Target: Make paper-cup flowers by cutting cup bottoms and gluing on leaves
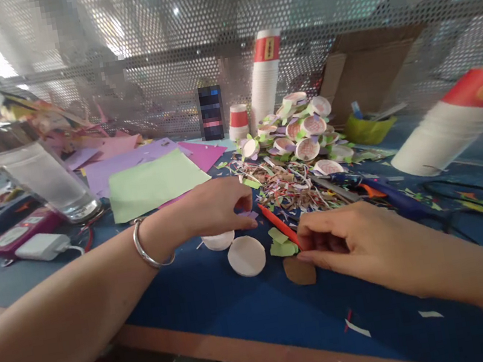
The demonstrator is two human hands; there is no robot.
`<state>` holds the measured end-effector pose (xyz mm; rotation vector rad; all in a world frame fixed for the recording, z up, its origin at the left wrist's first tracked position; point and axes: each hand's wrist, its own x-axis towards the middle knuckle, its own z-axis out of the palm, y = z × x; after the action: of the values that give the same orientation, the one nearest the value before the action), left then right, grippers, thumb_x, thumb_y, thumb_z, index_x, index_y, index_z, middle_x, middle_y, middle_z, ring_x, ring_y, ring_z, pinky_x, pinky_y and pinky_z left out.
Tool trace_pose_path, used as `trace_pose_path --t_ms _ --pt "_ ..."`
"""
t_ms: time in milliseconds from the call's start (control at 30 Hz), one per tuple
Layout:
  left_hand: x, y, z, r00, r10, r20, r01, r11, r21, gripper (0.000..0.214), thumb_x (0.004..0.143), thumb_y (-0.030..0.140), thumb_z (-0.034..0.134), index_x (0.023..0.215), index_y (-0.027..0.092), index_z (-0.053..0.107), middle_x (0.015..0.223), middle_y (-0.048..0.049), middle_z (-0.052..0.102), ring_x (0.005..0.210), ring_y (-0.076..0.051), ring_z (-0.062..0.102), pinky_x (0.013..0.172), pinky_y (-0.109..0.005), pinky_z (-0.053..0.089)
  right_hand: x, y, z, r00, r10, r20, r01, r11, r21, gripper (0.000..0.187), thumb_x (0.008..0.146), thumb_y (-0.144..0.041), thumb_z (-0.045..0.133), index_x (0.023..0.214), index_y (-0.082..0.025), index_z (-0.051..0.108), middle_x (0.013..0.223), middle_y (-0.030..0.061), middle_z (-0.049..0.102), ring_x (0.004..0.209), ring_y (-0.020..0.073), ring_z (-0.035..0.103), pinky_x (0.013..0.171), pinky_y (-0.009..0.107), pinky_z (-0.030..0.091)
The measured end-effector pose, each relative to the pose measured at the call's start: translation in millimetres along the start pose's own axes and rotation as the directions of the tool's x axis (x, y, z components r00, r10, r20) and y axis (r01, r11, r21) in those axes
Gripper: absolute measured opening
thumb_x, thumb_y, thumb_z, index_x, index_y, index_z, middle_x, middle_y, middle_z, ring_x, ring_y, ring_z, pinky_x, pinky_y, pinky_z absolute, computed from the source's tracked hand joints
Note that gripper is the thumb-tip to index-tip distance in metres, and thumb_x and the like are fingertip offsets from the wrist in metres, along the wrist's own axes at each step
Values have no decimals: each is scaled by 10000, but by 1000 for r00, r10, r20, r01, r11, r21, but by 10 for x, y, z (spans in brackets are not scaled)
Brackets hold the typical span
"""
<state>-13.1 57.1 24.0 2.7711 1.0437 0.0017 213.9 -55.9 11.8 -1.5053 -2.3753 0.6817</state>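
Note:
My left hand [222, 203], with a silver bangle at the wrist, hovers over purple paper scraps [247, 215]. Its thumb and forefinger are apart, other fingertips hidden. Just below lie a white paper disc [246, 256] and a second white cup base [218, 241]. My right hand [337, 236] is curled, thumb and fingertips close together at the edge of small green paper pieces [282, 243]. A red pen [278, 224] runs up to those fingertips; anything pinched there is hidden. Under the thumb lies a brown cardboard piece [300, 271].
Behind are shredded paper [283, 183], a heap of cut cup bottoms [304, 128] and stacked paper cups [265, 85]. More cups [447, 124] lean right, near a blue-handled tool [391, 197] and cables. Left stand a water glass [45, 175] and green paper [154, 182].

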Motion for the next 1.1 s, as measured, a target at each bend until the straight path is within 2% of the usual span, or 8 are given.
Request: trace_pose_path --t_ms 133,300,367,500,567,800,967,1100 --pt "-17 81 6 1000 -21 -8 21 995 93 187 856 354 665 945 213 750 949 -30 746 811 -190 645 624 -295 373 13 10 8 997 -29 -68 23 995 -93 217 970 -338 617 786 -222 630 675 -16 658 596 146 586 540 271 368" --pt "-11 88 7 998 -59 -29 64 970 236 182 834 243 592 861 227 771 909 -31 768 823 -221 668 586 -309 331 14 9 4 989 -93 -119 74 985 -158 210 984 -319 602 803 -215 620 697 -7 660 619 156 596 560 275 372" --pt "4 83 15 998 -57 -28 62 973 224 186 841 242 580 856 226 764 906 -29 765 816 -216 667 592 -308 342 15 15 0 985 -105 -137 81 982 -173 215 988 -312 602 796 -215 608 695 -11 655 621 154 598 566 274 373" --pt "25 96 29 998 28 -59 -19 991 135 193 886 318 608 996 225 737 1033 -38 741 891 -206 662 645 -296 390 17 39 2 975 -136 -177 101 976 -193 216 996 -321 601 809 -215 618 686 -20 647 606 149 596 569 274 377" --pt "22 109 24 998 49 -35 -44 991 126 174 889 307 605 986 216 718 1045 -44 730 893 -203 657 651 -295 391 14 51 7 970 -151 -191 109 971 -212 211 995 -318 602 812 -215 619 686 -17 648 610 155 598 567 280 375" --pt "-31 62 -66 996 -87 -1 84 958 274 240 876 173 483 947 218 708 1054 -70 758 943 -258 677 614 -322 338 -14 64 12 964 -169 -207 120 965 -233 228 1012 -316 578 809 -219 617 688 -17 644 606 155 592 569 293 372" --pt "-87 -51 -152 992 -123 8 118 969 218 214 900 342 545 932 212 712 983 -78 763 864 -248 663 624 -322 341 -11 69 8 962 -167 -215 105 956 -273 237 1026 -314 539 836 -213 638 699 -7 640 617 169 581 574 306 355" --pt "-74 -114 -190 982 -160 99 137 970 201 247 871 426 613 850 192 689 860 -65 743 745 -202 633 615 -307 345 -9 82 9 961 -174 -214 113 956 -270 242 1023 -317 542 824 -214 635 691 -9 635 607 165 571 573 303 350"
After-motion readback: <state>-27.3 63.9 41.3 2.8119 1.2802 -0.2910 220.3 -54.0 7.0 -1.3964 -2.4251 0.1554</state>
